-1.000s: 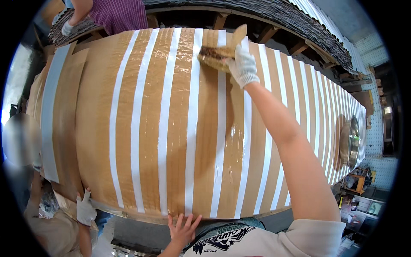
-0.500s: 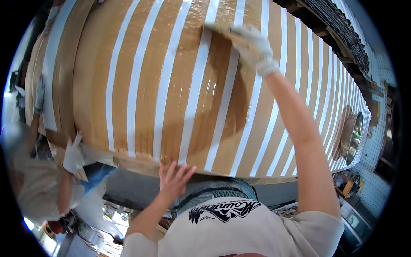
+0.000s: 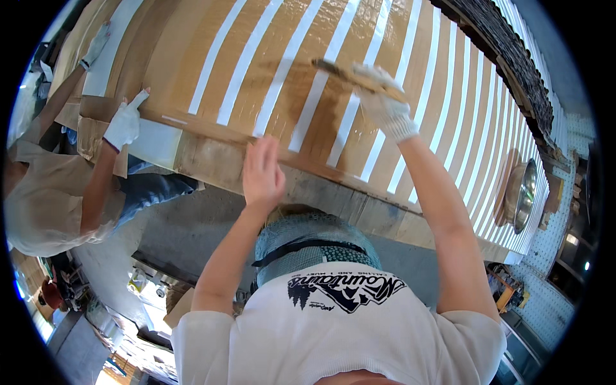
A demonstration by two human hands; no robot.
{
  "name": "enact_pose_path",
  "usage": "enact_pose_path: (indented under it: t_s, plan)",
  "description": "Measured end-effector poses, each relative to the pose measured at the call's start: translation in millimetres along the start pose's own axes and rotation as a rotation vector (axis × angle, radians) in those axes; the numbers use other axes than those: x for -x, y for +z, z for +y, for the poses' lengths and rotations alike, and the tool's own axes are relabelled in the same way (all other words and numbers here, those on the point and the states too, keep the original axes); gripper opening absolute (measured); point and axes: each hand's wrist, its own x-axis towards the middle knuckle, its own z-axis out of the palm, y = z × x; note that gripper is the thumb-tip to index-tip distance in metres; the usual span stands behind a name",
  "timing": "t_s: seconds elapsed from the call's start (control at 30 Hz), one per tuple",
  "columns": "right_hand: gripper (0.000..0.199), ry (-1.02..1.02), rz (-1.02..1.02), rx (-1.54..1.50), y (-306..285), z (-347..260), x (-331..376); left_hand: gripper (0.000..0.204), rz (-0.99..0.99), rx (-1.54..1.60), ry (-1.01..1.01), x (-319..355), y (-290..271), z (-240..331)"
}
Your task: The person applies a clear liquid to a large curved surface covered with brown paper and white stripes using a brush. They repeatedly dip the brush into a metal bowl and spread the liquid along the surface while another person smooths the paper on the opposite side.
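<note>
A big curved surface (image 3: 212, 58) with brown and white stripes fills the upper view. My right hand (image 3: 387, 109), in a white glove, is shut on a wide brush (image 3: 333, 69) whose bristles lie against a wet brown stripe. My bare left hand (image 3: 262, 172) rests flat with fingers apart on the wooden lower edge (image 3: 333, 192) of the surface and holds nothing. Between my arms are my white shirt and a teal waist pouch.
At the left a co-worker in a beige shirt presses a white-gloved hand (image 3: 124, 122) on the lower edge and reaches a second gloved hand (image 3: 96, 45) higher up. A metal bowl (image 3: 523, 192) sits at the right end. Below lie a concrete floor and workshop clutter.
My left hand has risen from below the edge and now lies flat on it. My right hand has drawn the brush down the stripe. The view has tilted downward.
</note>
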Motion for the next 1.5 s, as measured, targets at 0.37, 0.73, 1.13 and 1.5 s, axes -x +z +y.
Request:
enact_pose_path:
  t_s: [0.37,0.73,1.13,1.5]
  plan:
    - [0.036,0.087,-0.442,0.221,10.6,-77.4,93.6,0.055,-0.022,-0.136,-0.002,16.6,7.6,-33.4]
    - [0.025,0.219,-0.307,0.536,-18.8,-24.3,159.3,0.060,-0.022,-0.191,0.143,25.4,8.7,-1.8]
    - [0.034,0.361,-0.318,0.374,-63.8,2.0,150.2,0.074,-0.299,-0.217,0.439,8.3,35.4,59.0]
    - [0.038,0.667,-0.023,0.425,-121.1,170.4,-86.2,0.077,-0.360,-0.269,0.469,3.4,48.4,51.1]
